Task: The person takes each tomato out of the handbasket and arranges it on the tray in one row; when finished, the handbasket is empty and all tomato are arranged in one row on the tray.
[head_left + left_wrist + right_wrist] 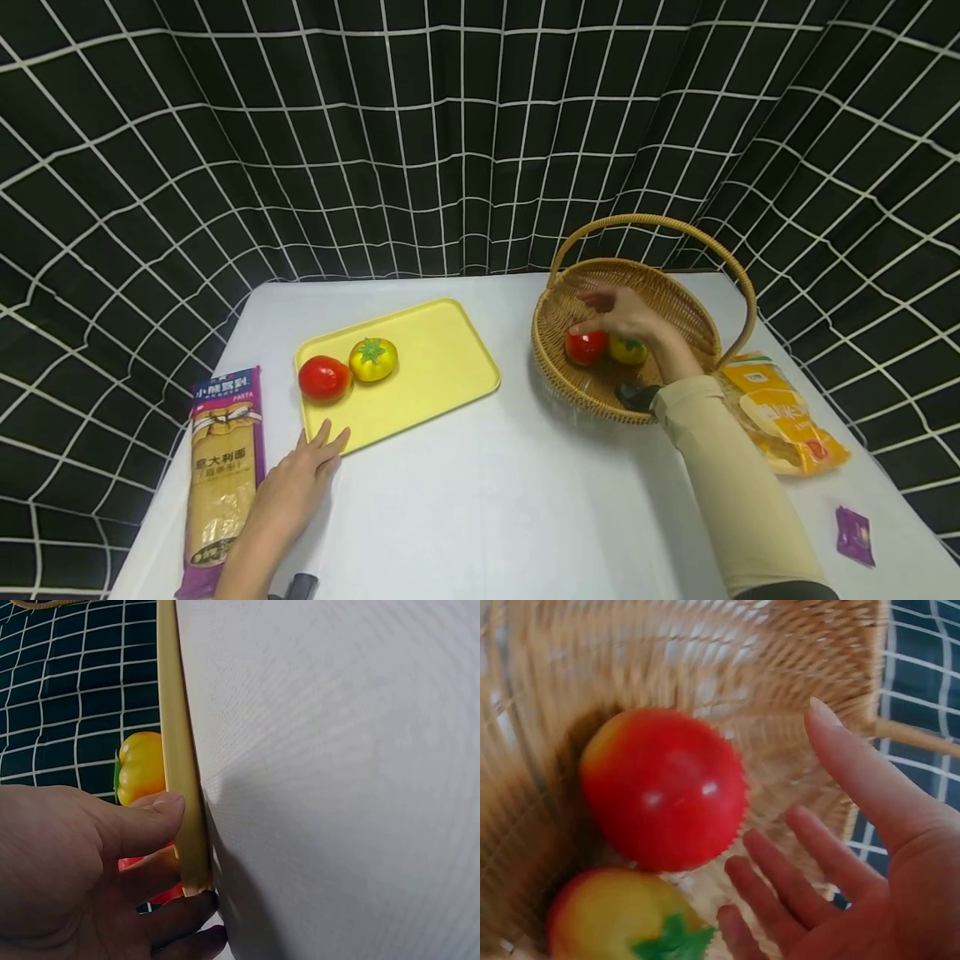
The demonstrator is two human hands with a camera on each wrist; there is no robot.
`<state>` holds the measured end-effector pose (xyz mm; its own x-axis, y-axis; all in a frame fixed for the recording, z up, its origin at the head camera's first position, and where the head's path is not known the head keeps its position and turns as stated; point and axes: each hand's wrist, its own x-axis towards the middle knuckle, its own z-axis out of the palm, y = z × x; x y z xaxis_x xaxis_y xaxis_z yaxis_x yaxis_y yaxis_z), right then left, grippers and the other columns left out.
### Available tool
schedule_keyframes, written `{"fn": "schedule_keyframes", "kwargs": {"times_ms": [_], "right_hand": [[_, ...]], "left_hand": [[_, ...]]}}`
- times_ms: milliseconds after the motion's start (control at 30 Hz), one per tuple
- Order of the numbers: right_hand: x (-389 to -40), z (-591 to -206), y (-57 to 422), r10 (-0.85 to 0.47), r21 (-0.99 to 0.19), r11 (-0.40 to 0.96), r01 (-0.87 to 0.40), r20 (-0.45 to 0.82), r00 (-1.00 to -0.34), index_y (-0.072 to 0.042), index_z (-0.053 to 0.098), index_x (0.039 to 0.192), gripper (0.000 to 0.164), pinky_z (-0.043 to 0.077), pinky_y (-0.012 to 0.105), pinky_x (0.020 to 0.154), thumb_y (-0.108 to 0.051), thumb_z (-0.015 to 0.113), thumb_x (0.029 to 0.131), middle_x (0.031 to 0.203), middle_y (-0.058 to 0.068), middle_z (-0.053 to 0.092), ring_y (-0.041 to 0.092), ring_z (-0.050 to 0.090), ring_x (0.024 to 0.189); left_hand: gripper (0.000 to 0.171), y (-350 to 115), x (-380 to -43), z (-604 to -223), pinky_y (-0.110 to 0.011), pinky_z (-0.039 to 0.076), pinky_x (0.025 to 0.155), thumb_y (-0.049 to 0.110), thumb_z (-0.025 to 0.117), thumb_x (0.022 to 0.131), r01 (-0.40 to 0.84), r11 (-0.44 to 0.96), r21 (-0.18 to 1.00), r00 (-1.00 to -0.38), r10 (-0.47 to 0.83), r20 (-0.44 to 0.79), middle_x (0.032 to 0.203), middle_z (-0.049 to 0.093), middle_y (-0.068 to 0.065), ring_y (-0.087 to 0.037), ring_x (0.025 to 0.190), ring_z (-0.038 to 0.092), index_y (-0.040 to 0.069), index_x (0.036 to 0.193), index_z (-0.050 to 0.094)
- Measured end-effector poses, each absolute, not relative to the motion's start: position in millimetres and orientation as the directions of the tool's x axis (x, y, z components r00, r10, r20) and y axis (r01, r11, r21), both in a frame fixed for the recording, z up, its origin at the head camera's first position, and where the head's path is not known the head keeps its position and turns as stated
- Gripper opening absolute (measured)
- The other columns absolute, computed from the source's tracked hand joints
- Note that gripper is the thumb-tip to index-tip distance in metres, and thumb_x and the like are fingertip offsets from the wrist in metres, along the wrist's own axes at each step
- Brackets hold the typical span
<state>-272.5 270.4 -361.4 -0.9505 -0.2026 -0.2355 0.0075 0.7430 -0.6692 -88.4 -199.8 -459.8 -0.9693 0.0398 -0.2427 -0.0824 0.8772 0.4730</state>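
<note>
At the near left corner of a yellow tray [427, 367], my left hand [303, 479] touches the rim with its fingers spread. The left wrist view has the thumb against the tray's rim [180, 735]. On the tray lie a glossy red fruit [324, 379] and a yellow one with a green leafy top [372, 360]. My right hand [626, 315] reaches inside a wicker basket [555, 375]. Its fingers are spread beside a round red fruit [664, 791] with a yellowish patch, nothing in its grasp. Below that fruit sits a yellow-red one with a green leafy top [615, 922].
A purple pack of pasta [225, 475] lies left of the tray, beside my left forearm. Right of the basket is an orange and clear food bag [787, 417], with a small purple packet [854, 536] nearer. The basket's tall handle [652, 218] arches over my right hand.
</note>
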Motion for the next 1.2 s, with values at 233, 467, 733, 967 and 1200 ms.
{"fn": "schedule_keyframes", "kwargs": {"times_ms": [233, 467, 733, 967, 1200], "right_hand": [[-280, -372, 275, -0.229, -0.632, 0.775, -0.001, -0.28, -0.932, 0.005, 0.054, 0.149, 0.069, 0.039, 0.06, 0.125, -0.02, 0.084, 0.092, 0.155, 0.034, 0.05, 0.05, 0.047, 0.145], [-281, -374, 276, -0.22, -0.604, 0.796, 0.034, -0.341, -0.914, 0.003, 0.054, 0.15, 0.071, 0.042, 0.06, 0.123, -0.022, 0.084, 0.091, 0.156, 0.032, 0.051, 0.049, 0.048, 0.145], [-278, -379, 273, -0.177, -0.584, 0.809, 0.062, -0.343, -0.923, -0.001, 0.059, 0.147, 0.068, 0.045, 0.059, 0.121, -0.02, 0.087, 0.089, 0.154, 0.028, 0.054, 0.046, 0.051, 0.141], [-278, -379, 271, -0.155, -0.531, 0.846, 0.047, -0.329, -0.931, -0.005, 0.062, 0.146, 0.065, 0.048, 0.059, 0.118, -0.026, 0.087, 0.089, 0.151, 0.027, 0.058, 0.046, 0.053, 0.138], [-277, -377, 271, -0.166, -0.561, 0.825, 0.061, -0.345, -0.924, -0.004, 0.06, 0.148, 0.065, 0.049, 0.058, 0.118, -0.024, 0.084, 0.092, 0.153, 0.028, 0.055, 0.046, 0.052, 0.138]], "left_hand": [[0.049, -200, -88, -459, -0.08, 0.03, 0.116, 0.015, 0.056, 0.109, -0.076, 0.876, 0.477, -0.97, 0.046, -0.239, 0.171, 0.032, -0.02, -0.06, 0.152, 0.027, 0.017, 0.157, 0.051], [0.049, -200, -88, -459, -0.081, 0.03, 0.115, 0.015, 0.056, 0.109, -0.085, 0.875, 0.476, -0.968, 0.041, -0.248, 0.171, 0.03, -0.019, -0.06, 0.152, 0.026, 0.018, 0.157, 0.051], [0.049, -199, -90, -459, -0.081, 0.028, 0.115, 0.015, 0.056, 0.109, -0.1, 0.873, 0.477, -0.966, 0.031, -0.258, 0.172, 0.03, -0.019, -0.061, 0.152, 0.026, 0.018, 0.158, 0.05], [0.049, -199, -89, -459, -0.08, 0.029, 0.116, 0.015, 0.056, 0.109, -0.089, 0.876, 0.474, -0.969, 0.033, -0.244, 0.172, 0.03, -0.019, -0.061, 0.151, 0.026, 0.019, 0.157, 0.051], [0.048, -199, -87, -458, -0.08, 0.03, 0.116, 0.014, 0.057, 0.108, -0.07, 0.874, 0.482, -0.974, 0.044, -0.223, 0.17, 0.033, -0.02, -0.059, 0.153, 0.026, 0.016, 0.156, 0.053]]}}
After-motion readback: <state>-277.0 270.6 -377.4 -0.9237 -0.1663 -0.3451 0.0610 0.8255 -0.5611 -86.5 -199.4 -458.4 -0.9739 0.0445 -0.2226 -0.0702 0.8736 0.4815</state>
